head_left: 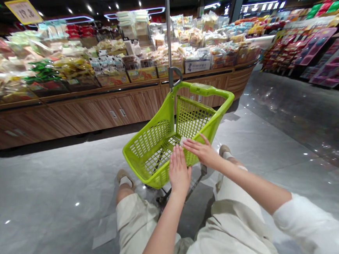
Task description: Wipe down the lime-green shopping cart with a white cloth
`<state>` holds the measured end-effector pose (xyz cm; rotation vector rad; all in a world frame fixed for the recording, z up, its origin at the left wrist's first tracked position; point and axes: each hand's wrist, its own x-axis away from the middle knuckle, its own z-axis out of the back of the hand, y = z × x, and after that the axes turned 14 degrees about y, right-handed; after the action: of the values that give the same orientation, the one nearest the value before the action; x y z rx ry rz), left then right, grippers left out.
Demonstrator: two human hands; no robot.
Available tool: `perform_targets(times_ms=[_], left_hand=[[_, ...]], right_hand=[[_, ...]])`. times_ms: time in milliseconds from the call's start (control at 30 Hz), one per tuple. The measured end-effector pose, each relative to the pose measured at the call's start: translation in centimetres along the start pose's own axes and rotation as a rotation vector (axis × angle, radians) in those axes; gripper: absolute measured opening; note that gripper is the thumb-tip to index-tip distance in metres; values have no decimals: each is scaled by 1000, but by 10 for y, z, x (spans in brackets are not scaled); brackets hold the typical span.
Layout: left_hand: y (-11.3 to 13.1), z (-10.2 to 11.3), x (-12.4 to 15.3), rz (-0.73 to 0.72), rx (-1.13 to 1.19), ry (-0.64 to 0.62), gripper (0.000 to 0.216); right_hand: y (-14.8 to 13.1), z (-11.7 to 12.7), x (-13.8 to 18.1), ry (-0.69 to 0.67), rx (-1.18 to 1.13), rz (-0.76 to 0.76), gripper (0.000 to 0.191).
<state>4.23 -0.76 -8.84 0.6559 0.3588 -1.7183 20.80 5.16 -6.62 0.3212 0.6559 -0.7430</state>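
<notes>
Cream shorts (238, 223) lie nearest, the legs set apart. Just beyond, the left hand (179, 177) is over the near rim of the lime-green cart (168, 107), its fingers straight and close together. The right hand (205, 153) angles in beside it, fingers outstretched, a small white thing (182, 141) at their tips; whether gripped, I cannot tell. Behind the cart, a wood-panelled counter (92, 113) bears packaged goods (108, 65).

Head view, forward-down onto the cart (168, 110)

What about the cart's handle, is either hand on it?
No, the left hand and right hand are at the green cart's near side, apart from its handle.
</notes>
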Motion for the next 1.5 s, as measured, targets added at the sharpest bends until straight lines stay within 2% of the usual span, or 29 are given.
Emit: perform_targets(times_ms=[67,133,200,233,267,333,400,467,533,600,667,767,833,900,967,1067,1133,1200,1267,1333,1400,1433,1500], left_hand=[[-2,0,1,-3,10,9,94],[-2,-1,1,-9,18,10,94],[0,-1,0,-10,21,8,94],[2,-1,0,-8,21,6,94],[4,-1,-1,-4,20,5,94],[7,-1,-3,9,17,5,94],[8,-1,-3,15,11,2,95],[7,-1,-3,13,0,-6,95],[4,-1,-3,11,-8,-9,96],[0,-1,-2,7,-2,0,96],[-2,-1,-1,0,9,7,94],[-2,-1,-1,-7,7,0,94],[0,0,-2,-6,1,-8,95],[3,0,-3,2,-2,-16,96],[5,1,-4,11,-3,-25,97],[6,1,-4,15,-13,-38,96],[4,1,-3,17,-15,-39,95],[0,0,-2,12,-6,-27,95],[-2,0,-2,0,4,-13,94],[-3,-1,-1,-10,7,-5,95],[-1,-2,0,-12,2,-4,96],[0,-3,0,-8,0,-1,97],[3,-5,0,6,-5,10,98]], right_hand=[[49,21,-5,8,71,-14,72],[96,40,-11,58,183,-129,65],[120,49,-15,118,263,-247,61],[119,47,-16,149,286,-301,60],[110,41,-16,176,293,-344,61],[71,21,-13,203,261,-385,66],[20,-2,-8,180,171,-318,69],[-18,-18,-3,129,78,-221,69],[-29,-20,0,66,13,-104,69],[-6,-8,-1,13,-1,-1,71],[42,12,-3,1,51,31,72],[114,42,-7,96,227,-124,66],[133,48,-9,181,311,-253,61],[118,39,-9,229,332,-328,58],[74,18,-8,213,287,-307,58],[-1,-12,-4,121,138,-120,59],[-22,-19,-3,83,79,-35,57],[-6,-10,-3,53,69,41,58],[42,12,-4,51,125,65,59],[99,36,-6,109,239,-30,57],[142,54,-9,171,340,-157,56],[151,57,-10,196,365,-208,55],[142,49,-10,220,367,-267,54]])
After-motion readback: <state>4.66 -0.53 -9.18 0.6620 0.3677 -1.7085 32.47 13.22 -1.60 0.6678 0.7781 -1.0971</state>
